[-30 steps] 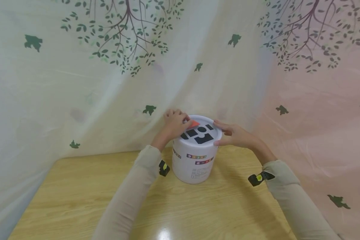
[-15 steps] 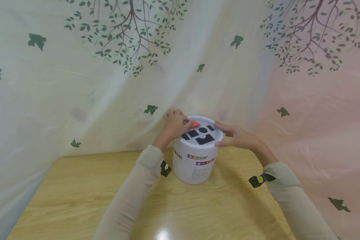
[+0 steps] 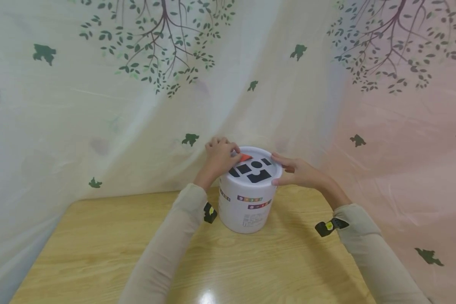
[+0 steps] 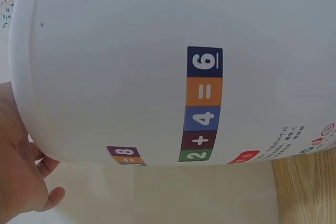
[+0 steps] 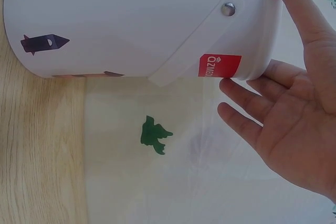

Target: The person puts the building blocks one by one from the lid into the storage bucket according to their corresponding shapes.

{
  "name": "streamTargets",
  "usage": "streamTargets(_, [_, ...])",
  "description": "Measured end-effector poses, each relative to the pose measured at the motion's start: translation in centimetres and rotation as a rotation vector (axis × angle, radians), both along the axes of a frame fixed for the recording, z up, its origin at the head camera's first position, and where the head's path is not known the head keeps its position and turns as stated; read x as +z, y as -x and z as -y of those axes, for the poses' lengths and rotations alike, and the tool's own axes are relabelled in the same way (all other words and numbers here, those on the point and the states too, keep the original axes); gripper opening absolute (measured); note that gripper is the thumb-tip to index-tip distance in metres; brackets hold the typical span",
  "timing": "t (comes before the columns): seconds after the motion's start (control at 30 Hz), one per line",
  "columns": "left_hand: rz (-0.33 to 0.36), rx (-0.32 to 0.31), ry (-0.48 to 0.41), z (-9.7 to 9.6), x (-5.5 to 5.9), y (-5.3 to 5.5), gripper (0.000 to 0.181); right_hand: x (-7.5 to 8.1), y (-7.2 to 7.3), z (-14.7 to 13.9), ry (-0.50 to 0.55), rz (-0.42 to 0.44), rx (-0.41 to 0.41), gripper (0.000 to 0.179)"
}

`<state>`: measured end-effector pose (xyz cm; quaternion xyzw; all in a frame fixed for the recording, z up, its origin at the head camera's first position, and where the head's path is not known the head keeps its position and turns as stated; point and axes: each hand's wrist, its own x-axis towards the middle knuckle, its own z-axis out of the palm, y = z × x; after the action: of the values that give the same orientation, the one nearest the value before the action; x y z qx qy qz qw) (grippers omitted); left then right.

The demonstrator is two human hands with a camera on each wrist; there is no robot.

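Observation:
A white shape-sorter bucket (image 3: 247, 209) stands upright on the table, with black cut-outs of several shapes in its lid (image 3: 270, 173). At the lid's far left, my left hand (image 3: 221, 158) pinches an orange-red triangular block (image 3: 246, 157), partly hidden by the thumb. Whether the block sits in a hole cannot be told. My right hand (image 3: 298, 171) holds the lid's right rim between thumb and fingers. In the right wrist view, the fingers (image 5: 247, 98) reach around the bucket's side by the rim. Printed sums cover the bucket in the left wrist view, where my left hand (image 4: 21, 166) is partly seen.
The bucket rests toward the back of a wooden table (image 3: 118, 245). Behind it hangs a pale curtain (image 3: 137, 126) printed with branches and green birds. A white strap handle (image 5: 191, 38) lies against the bucket's side.
Both hands and the bucket stay almost in place. The left hand's fingers shift slightly at the triangular block, and the head view sways a little.

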<state>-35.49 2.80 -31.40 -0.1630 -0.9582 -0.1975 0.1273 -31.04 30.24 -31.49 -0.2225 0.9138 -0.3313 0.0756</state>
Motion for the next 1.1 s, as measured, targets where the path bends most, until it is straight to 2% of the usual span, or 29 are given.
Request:
streamTargets(0.23, [-0.001,0.024,-0.008,-0.62,-0.20,0.16,0.035,0.16,-0.19,0.12,-0.004,0.020,-0.010,0.098])
streamTargets(0.47, [-0.021,0.057,0.010,-0.90,-0.35,-0.01,0.027,0.02,-0.06,0.21,0.005,0.016,0.000,0.097])
streamTargets(0.9, [-0.021,0.035,-0.019,-0.51,-0.20,-0.06,0.029,-0.16,0.34,-0.06,0.007,-0.017,0.035,0.095])
streamTargets(1.1, [-0.004,0.028,-0.053,-0.03,0.15,-0.50,0.027,-0.15,0.33,0.01,0.005,-0.019,0.029,0.096])
